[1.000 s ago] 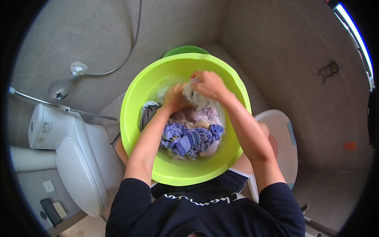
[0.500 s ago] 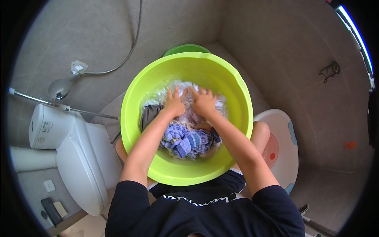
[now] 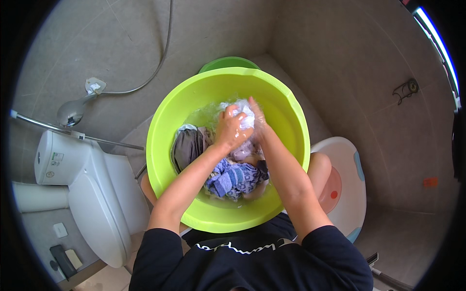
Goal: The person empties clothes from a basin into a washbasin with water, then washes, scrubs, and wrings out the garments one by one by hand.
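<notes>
We see grey walls, scored by thin pale joints, meeting in a corner above a grey floor. At left, we note a white toilet, a metal rail and a silver shower head on its bracket, with a curving hose. At right, we find a dark wire holder, an orange patch and, at the rim, a bright bluish-white light strip.

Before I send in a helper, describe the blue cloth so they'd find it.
Find the big lime-green basin in the middle. Inside, the blue cloth lies bunched toward the person's body. Its darker pattern sets it apart from the plain dark grey cloth at its upper left.
</notes>
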`<move>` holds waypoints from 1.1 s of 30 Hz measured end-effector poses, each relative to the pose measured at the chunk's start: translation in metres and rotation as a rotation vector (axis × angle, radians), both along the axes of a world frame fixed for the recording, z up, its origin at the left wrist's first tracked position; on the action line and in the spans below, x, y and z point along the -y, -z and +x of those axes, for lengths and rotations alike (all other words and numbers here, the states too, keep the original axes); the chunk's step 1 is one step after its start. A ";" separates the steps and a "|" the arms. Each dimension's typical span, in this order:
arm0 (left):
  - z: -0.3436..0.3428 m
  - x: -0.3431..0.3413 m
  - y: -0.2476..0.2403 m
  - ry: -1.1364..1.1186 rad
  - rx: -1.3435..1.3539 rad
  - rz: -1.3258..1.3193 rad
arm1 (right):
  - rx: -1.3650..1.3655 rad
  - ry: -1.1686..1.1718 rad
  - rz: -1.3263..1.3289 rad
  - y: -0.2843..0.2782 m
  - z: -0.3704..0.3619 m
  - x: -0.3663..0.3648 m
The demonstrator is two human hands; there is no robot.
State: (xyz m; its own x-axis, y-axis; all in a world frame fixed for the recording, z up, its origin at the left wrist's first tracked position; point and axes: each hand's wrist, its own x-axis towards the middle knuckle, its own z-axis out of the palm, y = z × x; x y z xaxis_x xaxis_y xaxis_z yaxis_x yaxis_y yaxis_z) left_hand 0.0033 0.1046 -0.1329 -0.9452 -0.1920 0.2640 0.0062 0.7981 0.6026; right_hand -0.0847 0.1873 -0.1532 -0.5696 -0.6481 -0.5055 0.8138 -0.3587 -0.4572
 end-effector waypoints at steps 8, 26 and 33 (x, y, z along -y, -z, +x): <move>-0.026 -0.008 -0.033 -0.025 -0.030 0.037 | -0.420 0.011 0.168 0.022 -0.001 -0.004; -0.017 0.044 0.045 0.146 0.698 -0.217 | -1.602 -0.775 1.451 0.025 -0.011 -0.017; -0.020 0.068 0.055 0.154 0.119 -0.096 | -1.800 -0.307 1.131 -0.146 0.020 -0.008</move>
State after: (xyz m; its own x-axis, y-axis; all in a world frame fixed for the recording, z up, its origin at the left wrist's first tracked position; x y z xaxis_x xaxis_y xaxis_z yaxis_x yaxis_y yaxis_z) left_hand -0.0171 0.0362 -0.1881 -0.9871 -0.0221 0.1584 0.0657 0.8468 0.5278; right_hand -0.0650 0.1955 -0.0076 -0.7115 -0.6773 0.1873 -0.6711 0.5759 -0.4669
